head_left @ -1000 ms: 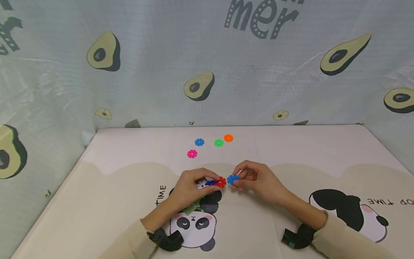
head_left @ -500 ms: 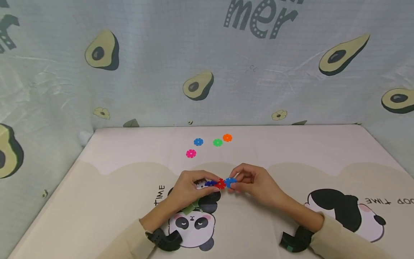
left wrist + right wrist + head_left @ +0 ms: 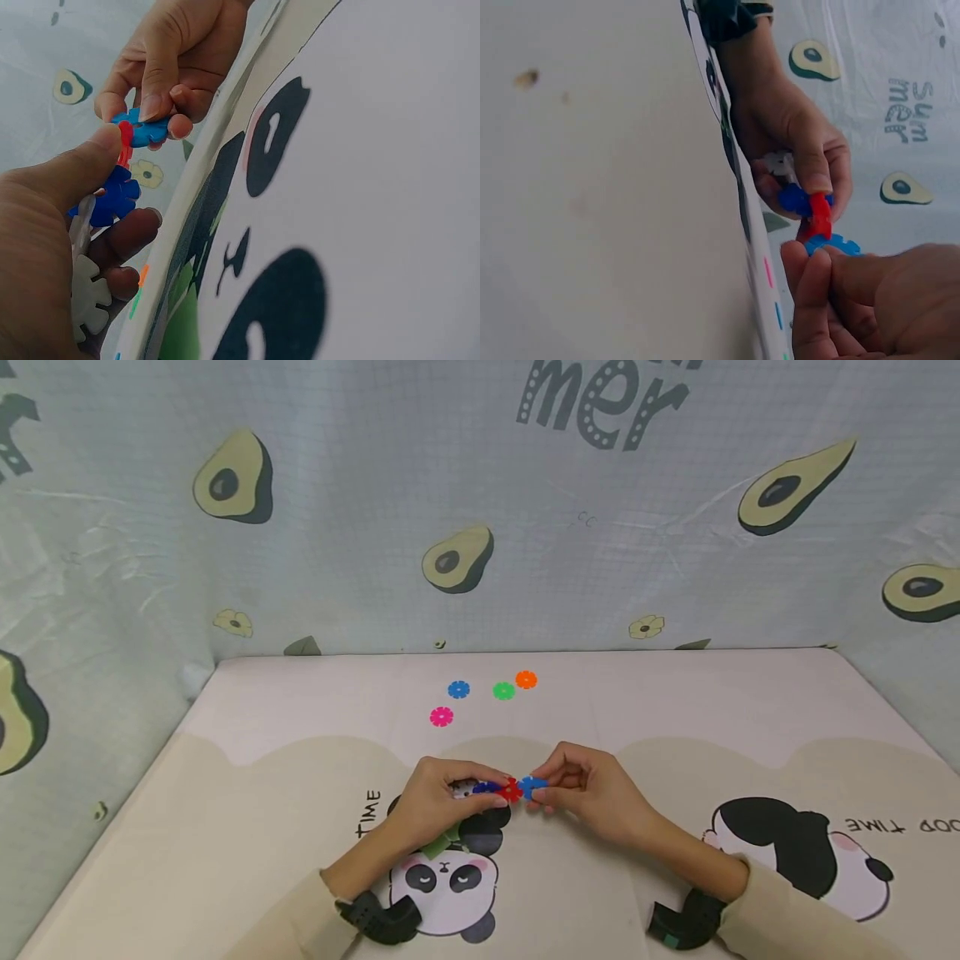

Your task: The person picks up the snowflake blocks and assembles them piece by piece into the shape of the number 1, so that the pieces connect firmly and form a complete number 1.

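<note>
My left hand [image 3: 442, 797] holds a short chain of notched plastic snowflake discs, with thumb and fingertips on a red disc [image 3: 512, 790] at its end. Behind the red one sits a dark blue disc [image 3: 116, 199]; whitish discs [image 3: 91, 300] lie along the palm in the left wrist view. From the other side my right hand [image 3: 592, 789] pinches a light blue disc [image 3: 532, 787] between thumb and fingers. Its edge meets the red disc's edge, the two set at an angle to each other. Fingertips partly cover both discs.
Farther back on the table lie loose discs: a pink one [image 3: 442, 717], a blue one [image 3: 459, 689], a green one [image 3: 504, 691] and an orange one [image 3: 527, 679]. A panda-printed cloth [image 3: 585, 893] covers the table. Behind it hangs an avocado-print sheet [image 3: 345, 527].
The right hand has brought the light blue disc left, closing the gap to the red disc; their edges now meet. The left hand keeps its hold, sinking slightly. The loose discs stay put.
</note>
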`<act>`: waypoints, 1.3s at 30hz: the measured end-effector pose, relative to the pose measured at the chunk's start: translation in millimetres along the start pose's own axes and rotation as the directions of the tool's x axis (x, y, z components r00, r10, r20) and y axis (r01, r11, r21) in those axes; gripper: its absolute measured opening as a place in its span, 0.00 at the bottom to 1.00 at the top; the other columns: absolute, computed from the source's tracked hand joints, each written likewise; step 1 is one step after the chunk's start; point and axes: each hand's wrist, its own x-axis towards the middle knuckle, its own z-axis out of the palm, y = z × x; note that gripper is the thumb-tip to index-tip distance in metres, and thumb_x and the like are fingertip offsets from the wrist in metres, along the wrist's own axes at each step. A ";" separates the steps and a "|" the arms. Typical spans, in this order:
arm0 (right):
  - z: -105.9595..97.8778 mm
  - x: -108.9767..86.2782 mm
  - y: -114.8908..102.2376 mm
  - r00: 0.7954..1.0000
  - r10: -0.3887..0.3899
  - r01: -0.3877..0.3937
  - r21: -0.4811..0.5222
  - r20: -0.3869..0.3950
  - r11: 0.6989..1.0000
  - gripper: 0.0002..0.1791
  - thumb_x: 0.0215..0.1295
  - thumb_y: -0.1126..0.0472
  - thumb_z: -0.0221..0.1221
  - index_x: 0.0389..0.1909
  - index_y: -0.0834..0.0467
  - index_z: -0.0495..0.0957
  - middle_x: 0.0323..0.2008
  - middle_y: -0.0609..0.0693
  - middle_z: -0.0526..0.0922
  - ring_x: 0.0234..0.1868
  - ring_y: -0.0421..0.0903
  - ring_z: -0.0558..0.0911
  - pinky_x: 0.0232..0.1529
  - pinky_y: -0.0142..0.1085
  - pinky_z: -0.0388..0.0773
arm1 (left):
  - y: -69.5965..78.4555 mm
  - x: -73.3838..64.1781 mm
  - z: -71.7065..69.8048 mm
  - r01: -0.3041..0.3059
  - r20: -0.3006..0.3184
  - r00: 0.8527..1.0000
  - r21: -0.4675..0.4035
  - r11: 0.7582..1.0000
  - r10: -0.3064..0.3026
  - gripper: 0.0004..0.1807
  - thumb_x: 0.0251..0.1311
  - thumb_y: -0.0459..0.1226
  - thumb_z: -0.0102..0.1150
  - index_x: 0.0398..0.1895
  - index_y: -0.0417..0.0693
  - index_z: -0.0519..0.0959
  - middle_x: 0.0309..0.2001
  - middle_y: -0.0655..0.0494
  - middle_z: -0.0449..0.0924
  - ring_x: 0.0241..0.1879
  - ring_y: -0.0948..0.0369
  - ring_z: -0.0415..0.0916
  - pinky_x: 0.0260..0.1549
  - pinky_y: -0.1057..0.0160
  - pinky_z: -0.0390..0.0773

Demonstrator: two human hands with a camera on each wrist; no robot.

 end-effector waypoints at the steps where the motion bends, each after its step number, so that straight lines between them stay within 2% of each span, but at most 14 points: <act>1: 0.2 -0.2 0.1 1.000 -0.006 0.006 0.009 0.000 1.000 0.09 0.57 0.69 0.66 0.38 0.62 0.77 0.31 0.57 0.84 0.29 0.55 0.84 0.30 0.35 0.80 | 0.5 0.0 0.0 0.005 -0.001 1.000 -0.004 1.000 -0.005 0.10 0.53 0.39 0.70 0.40 0.51 0.87 0.39 0.64 0.85 0.42 0.63 0.81 0.41 0.64 0.79; 9: 1.0 -0.8 -2.0 1.000 -0.005 0.005 0.041 0.007 0.999 0.07 0.57 0.71 0.65 0.35 0.65 0.77 0.34 0.58 0.84 0.31 0.56 0.85 0.31 0.35 0.81 | 5.0 0.7 0.1 0.028 0.000 1.000 -0.015 0.999 -0.028 0.11 0.51 0.36 0.71 0.39 0.46 0.87 0.39 0.60 0.85 0.42 0.64 0.82 0.40 0.64 0.79; 18: 0.9 0.0 -0.6 0.999 -0.036 0.033 0.072 0.030 0.997 0.06 0.57 0.72 0.64 0.34 0.66 0.77 0.36 0.59 0.85 0.32 0.56 0.85 0.31 0.34 0.80 | 7.6 0.8 1.4 0.089 0.007 0.996 -0.024 0.996 -0.089 0.11 0.50 0.34 0.71 0.39 0.45 0.87 0.39 0.60 0.85 0.43 0.64 0.81 0.43 0.64 0.78; 25: 1.3 -0.7 -0.4 0.999 -0.031 0.029 0.071 0.033 0.997 0.06 0.58 0.72 0.64 0.34 0.66 0.77 0.36 0.59 0.85 0.32 0.56 0.85 0.31 0.34 0.80 | 8.9 -0.8 2.4 0.085 0.015 0.996 -0.020 0.996 -0.085 0.11 0.51 0.37 0.71 0.40 0.48 0.87 0.39 0.62 0.85 0.43 0.65 0.81 0.43 0.63 0.78; 31: 1.1 -0.8 -0.7 0.999 -0.025 0.023 0.064 0.032 0.998 0.06 0.57 0.72 0.64 0.34 0.66 0.77 0.34 0.59 0.85 0.31 0.56 0.85 0.31 0.34 0.80 | 12.0 0.3 3.8 0.111 0.006 0.994 -0.005 0.994 -0.111 0.11 0.50 0.32 0.71 0.39 0.44 0.87 0.39 0.58 0.86 0.43 0.64 0.81 0.43 0.64 0.78; 35: 0.5 -1.3 -0.9 0.999 -0.023 0.020 0.073 0.033 0.997 0.06 0.57 0.72 0.64 0.34 0.66 0.77 0.36 0.59 0.85 0.32 0.57 0.85 0.31 0.34 0.80 | 22.7 0.0 2.9 0.102 0.007 0.995 -0.006 0.995 -0.102 0.10 0.51 0.31 0.70 0.39 0.41 0.86 0.39 0.56 0.86 0.43 0.63 0.81 0.43 0.64 0.78; 39: -0.8 0.1 -2.0 0.999 -0.034 0.032 0.069 0.038 0.997 0.06 0.58 0.71 0.64 0.35 0.65 0.78 0.36 0.59 0.85 0.32 0.57 0.85 0.31 0.34 0.80 | 21.0 -0.6 2.2 0.085 0.007 0.996 -0.010 0.996 -0.085 0.10 0.52 0.31 0.69 0.39 0.42 0.86 0.39 0.57 0.86 0.43 0.63 0.81 0.44 0.64 0.77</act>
